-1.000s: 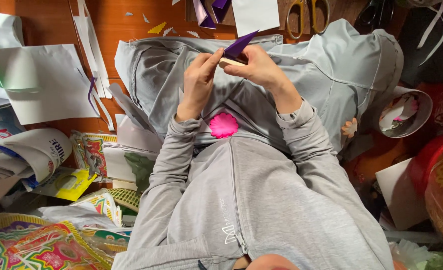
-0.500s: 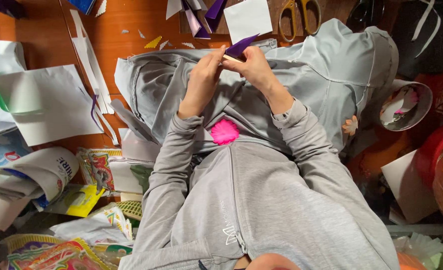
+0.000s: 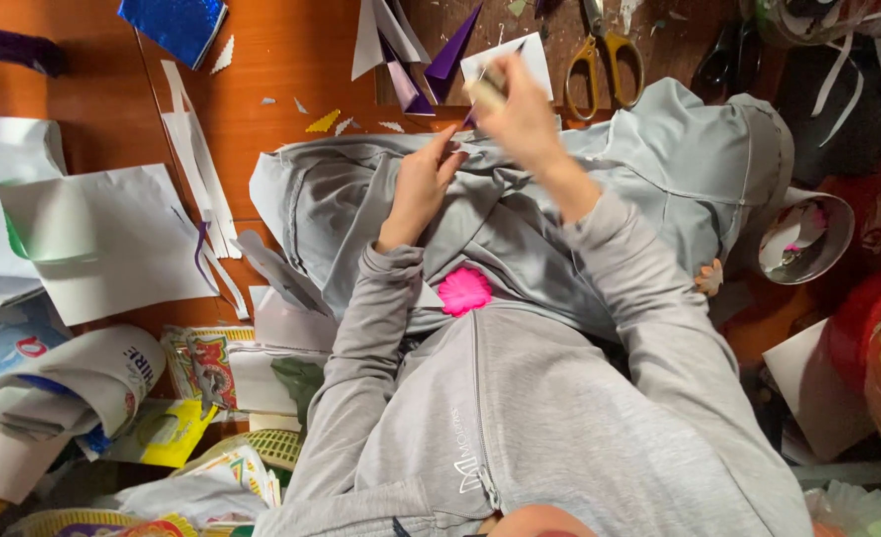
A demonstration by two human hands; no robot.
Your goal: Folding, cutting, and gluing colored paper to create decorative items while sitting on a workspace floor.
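Head camera, looking straight down at a seated person in a soft grey zip hoodie and grey trousers, with a wooden floor beyond the knees.

The right hand [image 3: 522, 117] is raised and reaching away from the body, blurred, its fingers closed around a small pale stick-like object [image 3: 487, 89]; what that object is cannot be told. The left hand [image 3: 423, 184] rests lower, over the lap, fingertips pinched together on a thin edge of grey cloth or paper; which of the two cannot be told. Both forearms come up from the bottom of the view in grey sleeves.

Just beyond the right fingers lies a white paper square [image 3: 520, 62] and, beside it, folded purple paper points [image 3: 448, 58]. Yellow-handled scissors [image 3: 610, 52] lie to the right of those fingers, apart from them. Below the left wrist, a bright pink scalloped paper flower [image 3: 464, 290] sits on the lap.

The floor [image 3: 281, 60] is glossy orange-brown wood, strewn with small paper scraps. Left of the left fingers lie white paper strips [image 3: 197, 159] and a large curled white sheet [image 3: 102, 244]. A shiny blue foil square [image 3: 177, 25] lies at the top left. Colourful printed wrappers [image 3: 197, 363] pile up at the lower left. A shiny round bowl [image 3: 803, 239] sits on the right.
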